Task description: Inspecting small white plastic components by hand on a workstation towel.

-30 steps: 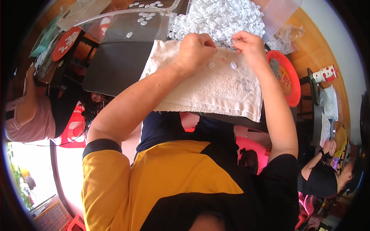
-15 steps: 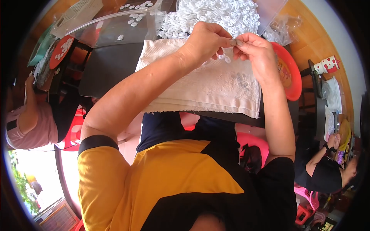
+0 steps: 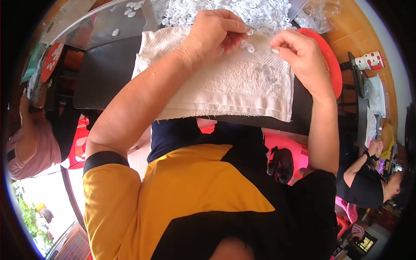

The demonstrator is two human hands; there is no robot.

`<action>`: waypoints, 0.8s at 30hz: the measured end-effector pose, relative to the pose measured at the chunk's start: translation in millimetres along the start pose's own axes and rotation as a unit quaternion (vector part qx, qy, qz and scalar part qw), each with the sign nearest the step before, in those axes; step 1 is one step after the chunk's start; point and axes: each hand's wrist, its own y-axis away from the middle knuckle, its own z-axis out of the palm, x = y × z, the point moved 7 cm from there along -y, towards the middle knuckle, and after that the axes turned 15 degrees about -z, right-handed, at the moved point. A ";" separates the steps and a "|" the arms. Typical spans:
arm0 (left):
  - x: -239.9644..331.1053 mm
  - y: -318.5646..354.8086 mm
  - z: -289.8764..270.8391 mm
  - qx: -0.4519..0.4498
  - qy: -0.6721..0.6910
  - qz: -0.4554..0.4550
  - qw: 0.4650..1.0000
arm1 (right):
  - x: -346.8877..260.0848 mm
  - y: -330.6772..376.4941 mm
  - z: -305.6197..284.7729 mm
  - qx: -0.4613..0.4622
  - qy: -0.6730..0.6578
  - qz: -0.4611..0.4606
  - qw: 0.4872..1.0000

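My left hand point(image 3: 216, 32) is closed above the far part of a folded cream towel point(image 3: 208, 93), thumb and forefinger pinching a small white oval piece with a hole point(image 3: 250, 32). Just under its fingertips are two similar white pieces point(image 3: 247, 46); whether they lie on the towel or hang from the hand I cannot tell. My right hand point(image 3: 299, 54) hovers over the towel's right edge, apart from the left. Its fingers are curled with thumb and forefinger close together; what they hold, if anything, I cannot make out. Beyond the towel lies a large heap of white oval pieces point(image 3: 184, 11).
A red round tray point(image 3: 331, 65) sits beside my right hand. Clear plastic bags point(image 3: 318, 17) lie behind it. At the left are a clear plastic bin point(image 3: 93, 28) and the dark tabletop point(image 3: 102, 76). Two other people are seated at the far left and far right.
My hands have drawn apart: fingertips that met over the towel are now separated, the right hand having moved rightward. The whole view has shifted slightly, with the towel appearing higher.
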 end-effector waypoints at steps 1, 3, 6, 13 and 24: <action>1.0 0.8 -2.6 -0.008 0.019 0.009 1.000 | -8.5 2.2 3.2 -0.040 0.044 -0.018 0.998; 3.2 -0.8 -1.7 -0.022 0.040 0.018 0.999 | -13.3 12.0 10.6 -0.052 0.066 -0.018 0.996; -5.7 -5.9 -2.6 -0.036 0.110 -0.031 0.993 | -22.0 17.8 26.2 -0.064 0.120 -0.057 0.989; 5.6 4.7 3.4 0.038 -0.155 0.007 0.987 | -21.0 15.0 26.6 -0.013 0.108 -0.100 0.989; 17.9 19.3 24.4 0.016 -0.281 0.130 0.951 | 12.3 3.4 23.1 0.047 -0.204 0.065 0.976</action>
